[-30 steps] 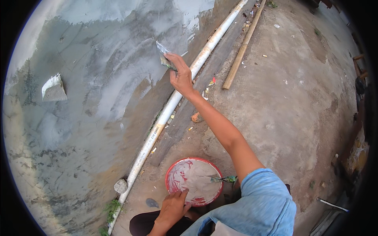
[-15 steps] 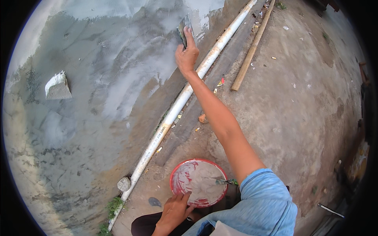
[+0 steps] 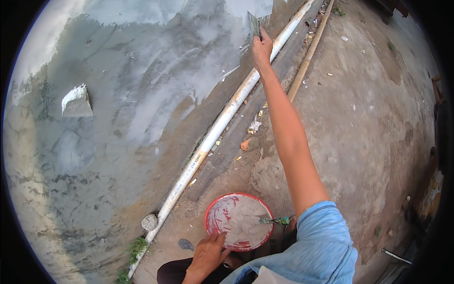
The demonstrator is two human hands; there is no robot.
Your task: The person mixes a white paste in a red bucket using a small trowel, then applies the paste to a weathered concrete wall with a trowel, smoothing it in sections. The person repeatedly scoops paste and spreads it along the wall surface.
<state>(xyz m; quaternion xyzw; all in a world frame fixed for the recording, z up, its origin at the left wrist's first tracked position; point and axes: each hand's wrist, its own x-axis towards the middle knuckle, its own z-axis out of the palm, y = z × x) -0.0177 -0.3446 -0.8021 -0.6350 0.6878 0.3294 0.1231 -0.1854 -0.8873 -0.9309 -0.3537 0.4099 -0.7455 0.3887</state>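
Note:
My right hand [image 3: 262, 48] is stretched far forward, closed round a putty knife [image 3: 254, 24] whose flat blade is against the grey wall [image 3: 161, 80] near its lower edge. Wet, pale plaster is smeared over that part of the wall. Close to my body, my left hand [image 3: 208, 255] grips the near rim of a round red basin [image 3: 206, 215], fingers over the edge. Soft grey plaster [image 3: 243, 222] lies in the basin. A second tool with a green and dark handle [image 3: 279, 220] rests across the basin's right side, its end in the plaster.
A long white pipe [image 3: 222, 120] runs diagonally along the wall's foot, with a bamboo pole [image 3: 309, 54] to its right. A stone [image 3: 149, 222] and green weeds [image 3: 137, 248] sit by the pipe's near end. A pale chunk [image 3: 77, 102] shows on the wall; litter dots the ground.
My right hand has moved right and farther away with the putty knife. A thin ridge of plaster now shows at the smear's lower edge. My left hand stays on the basin.

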